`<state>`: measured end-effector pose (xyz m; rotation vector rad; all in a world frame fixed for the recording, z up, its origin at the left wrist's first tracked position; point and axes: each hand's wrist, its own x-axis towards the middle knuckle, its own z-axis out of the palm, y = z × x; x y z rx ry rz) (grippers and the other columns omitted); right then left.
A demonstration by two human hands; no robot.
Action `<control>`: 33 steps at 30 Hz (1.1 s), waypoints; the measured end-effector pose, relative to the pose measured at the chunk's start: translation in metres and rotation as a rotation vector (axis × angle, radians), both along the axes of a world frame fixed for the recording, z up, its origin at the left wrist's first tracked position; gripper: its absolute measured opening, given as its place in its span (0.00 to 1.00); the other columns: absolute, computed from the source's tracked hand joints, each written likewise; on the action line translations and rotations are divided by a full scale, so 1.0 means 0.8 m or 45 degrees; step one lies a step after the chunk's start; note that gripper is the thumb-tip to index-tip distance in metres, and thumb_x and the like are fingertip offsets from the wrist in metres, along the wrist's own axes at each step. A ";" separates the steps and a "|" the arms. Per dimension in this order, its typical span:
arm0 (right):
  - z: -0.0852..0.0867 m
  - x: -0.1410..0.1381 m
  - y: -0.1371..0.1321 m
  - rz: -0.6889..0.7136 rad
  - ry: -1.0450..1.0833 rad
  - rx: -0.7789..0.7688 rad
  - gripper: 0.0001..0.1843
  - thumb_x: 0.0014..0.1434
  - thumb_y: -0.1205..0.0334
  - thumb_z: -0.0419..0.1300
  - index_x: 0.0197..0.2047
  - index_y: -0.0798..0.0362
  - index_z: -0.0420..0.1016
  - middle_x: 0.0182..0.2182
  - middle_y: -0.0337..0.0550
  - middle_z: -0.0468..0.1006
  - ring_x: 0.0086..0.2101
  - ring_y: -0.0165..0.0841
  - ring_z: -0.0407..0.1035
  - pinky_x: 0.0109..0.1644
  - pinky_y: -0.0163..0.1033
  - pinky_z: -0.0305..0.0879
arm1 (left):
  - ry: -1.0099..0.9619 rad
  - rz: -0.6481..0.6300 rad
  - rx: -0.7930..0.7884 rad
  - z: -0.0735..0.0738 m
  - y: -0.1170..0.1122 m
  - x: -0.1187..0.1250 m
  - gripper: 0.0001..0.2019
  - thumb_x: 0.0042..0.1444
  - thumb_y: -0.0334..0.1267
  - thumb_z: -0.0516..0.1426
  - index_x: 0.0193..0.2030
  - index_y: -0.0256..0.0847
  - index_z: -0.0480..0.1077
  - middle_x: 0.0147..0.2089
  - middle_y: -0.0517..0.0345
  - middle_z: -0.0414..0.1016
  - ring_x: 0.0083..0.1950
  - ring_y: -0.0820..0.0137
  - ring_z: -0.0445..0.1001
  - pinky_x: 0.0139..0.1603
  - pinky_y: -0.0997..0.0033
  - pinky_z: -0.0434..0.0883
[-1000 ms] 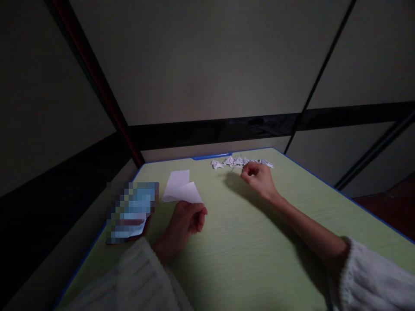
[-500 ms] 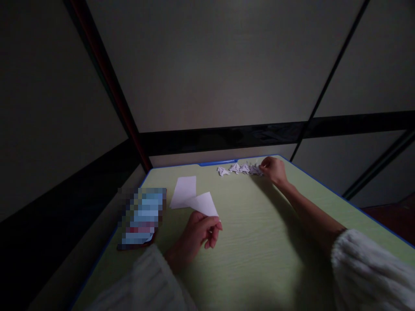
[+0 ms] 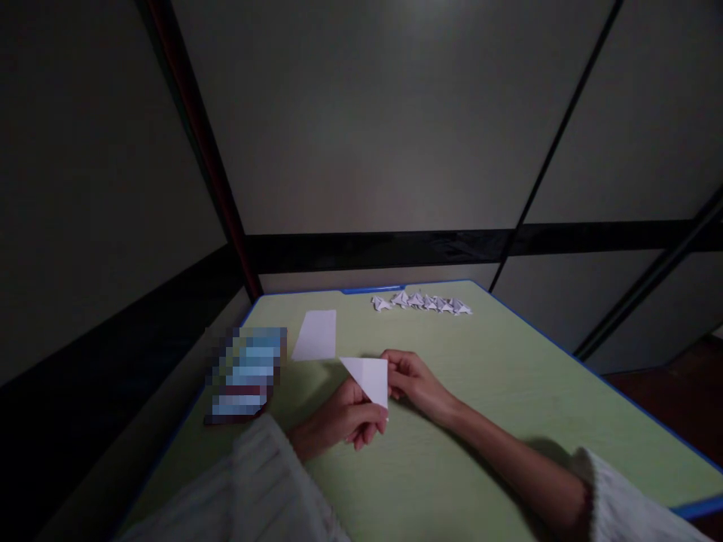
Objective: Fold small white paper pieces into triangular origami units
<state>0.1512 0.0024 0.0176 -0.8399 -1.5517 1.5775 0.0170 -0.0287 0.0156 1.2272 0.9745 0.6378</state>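
A white paper triangle (image 3: 370, 376) is held just above the green table (image 3: 486, 421). My left hand (image 3: 344, 418) pinches its lower edge from the left. My right hand (image 3: 415, 384) pinches its right side with thumb and fingers. Both hands are closed on the paper near the middle of the table. A flat white paper sheet (image 3: 316, 336) lies on the table beyond my left hand. A row of several small folded white paper pieces (image 3: 421, 303) sits along the far edge.
A blurred blue and red object (image 3: 245, 374) lies at the table's left edge. The table has a blue rim (image 3: 542, 331). Pale wall panels with dark frames stand close behind and to the left.
My right hand has come back from the row of folded pieces at the far edge and taken hold of the triangle. My left hand has lifted the triangle slightly toward the middle.
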 end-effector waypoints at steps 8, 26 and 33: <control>-0.008 0.012 0.006 -0.067 0.003 0.188 0.10 0.48 0.58 0.54 0.24 0.56 0.60 0.16 0.34 0.61 0.17 0.22 0.53 0.20 0.29 0.50 | -0.095 0.465 0.170 -0.008 0.021 -0.002 0.12 0.41 0.42 0.53 0.17 0.35 0.62 0.10 0.66 0.61 0.10 0.82 0.55 0.10 0.81 0.47; -0.011 0.017 0.003 -0.025 -0.245 0.982 0.05 0.49 0.67 0.57 0.30 0.52 0.74 0.43 0.45 0.65 0.45 0.33 0.58 0.47 0.40 0.57 | 0.103 0.513 0.433 -0.006 0.023 -0.005 0.14 0.43 0.39 0.52 0.12 0.36 0.61 0.11 0.65 0.60 0.14 0.81 0.54 0.16 0.79 0.52; -0.017 0.011 0.005 -0.059 -0.067 0.599 0.03 0.46 0.66 0.59 0.25 0.55 0.74 0.39 0.45 0.65 0.40 0.30 0.61 0.44 0.37 0.58 | 0.338 0.447 0.496 -0.010 0.020 0.001 0.10 0.39 0.28 0.48 0.11 0.38 0.59 0.10 0.66 0.60 0.13 0.80 0.58 0.16 0.80 0.54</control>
